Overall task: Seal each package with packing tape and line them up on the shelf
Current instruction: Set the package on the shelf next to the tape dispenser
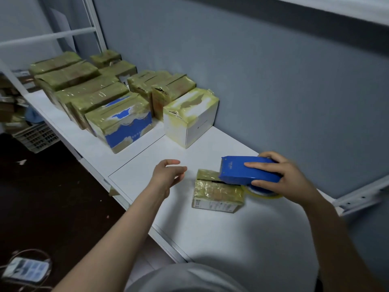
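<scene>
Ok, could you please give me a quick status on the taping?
Right hand grips blue tape dispenser over small package. Left hand open beside it, not touching. Taped packages lined up further along shelf, apart from it.

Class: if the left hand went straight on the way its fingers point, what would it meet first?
Probably the small tape-wrapped cardboard package, just under the blue plastic tape dispenser; depth is unclear.

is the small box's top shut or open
Open: the small tape-wrapped cardboard box shows a dark gap along its top flap.
</scene>
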